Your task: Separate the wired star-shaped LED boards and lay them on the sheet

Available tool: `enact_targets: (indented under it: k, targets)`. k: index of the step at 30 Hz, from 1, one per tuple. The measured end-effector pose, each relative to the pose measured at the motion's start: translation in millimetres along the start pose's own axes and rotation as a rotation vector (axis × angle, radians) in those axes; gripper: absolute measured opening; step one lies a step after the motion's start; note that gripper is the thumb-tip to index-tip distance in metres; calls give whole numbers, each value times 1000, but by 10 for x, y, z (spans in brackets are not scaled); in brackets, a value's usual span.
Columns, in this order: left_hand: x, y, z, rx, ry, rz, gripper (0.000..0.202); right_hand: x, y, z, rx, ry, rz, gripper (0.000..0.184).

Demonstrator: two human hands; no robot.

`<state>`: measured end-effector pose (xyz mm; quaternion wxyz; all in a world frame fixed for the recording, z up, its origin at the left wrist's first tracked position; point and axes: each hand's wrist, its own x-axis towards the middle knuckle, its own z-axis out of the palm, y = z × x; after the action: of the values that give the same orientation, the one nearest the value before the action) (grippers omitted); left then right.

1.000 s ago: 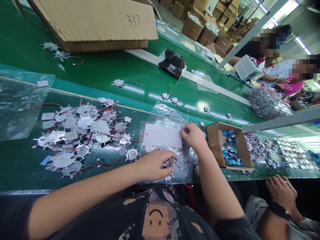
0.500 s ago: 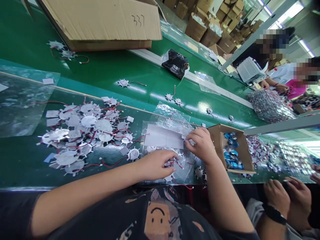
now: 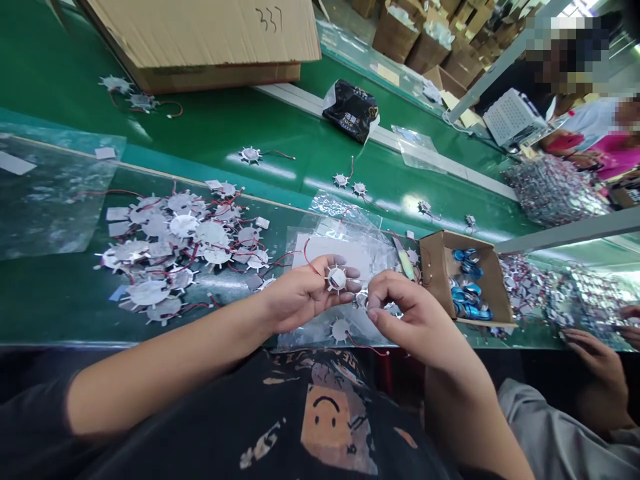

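my left hand (image 3: 300,295) pinches a small spoked metal disc (image 3: 337,279) out in front of me, a red wire (image 3: 306,252) trailing above the knuckles; my right hand (image 3: 415,321) pinches something small and shiny (image 3: 362,300) just beside it, half hidden. a light, level grip suits thin metal.

Bright, even factory light through a wide-angle lens

Light falls from above, leaving pale glare streaks on the green desk (image 3: 280,172) near its far edge and a silvery sheen on the clear plastic sheet (image 3: 50,200) at the left. Shadows stay soft under the left hand (image 3: 300,293) and right hand (image 3: 420,320), which look sharp. Straight lines bow toward the frame edges, the far cartons (image 3: 425,40) turn slightly soft, and a pixelated mosaic patch (image 3: 560,53) blocks the top right.
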<state>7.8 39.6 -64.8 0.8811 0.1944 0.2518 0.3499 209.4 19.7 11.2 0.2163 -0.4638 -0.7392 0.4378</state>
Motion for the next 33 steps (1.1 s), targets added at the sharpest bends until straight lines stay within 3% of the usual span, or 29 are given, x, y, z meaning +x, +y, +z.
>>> enact_targets:
  k: [7, 11, 17, 24, 33]
  targets:
    - [-116, -35, 71, 108, 45, 28, 50, 4, -183, 131, -80, 26, 50, 6]
    - [-159, -99, 55, 224, 78, 188, 50, -5, -196, 184, -86, 78, 47, 4]
    - [-192, -196, 80, 473, 0, 402, 37, 5, -280, 258, -15, 93, 68, 6]
    - [-284, -216, 101, 548, -83, 416, 35, 1, -343, 265, -223, 115, 104, 8]
    - [-216, -253, 95, 527, -74, 493, 36, -6, -412, 283, -213, 159, 125, 6]
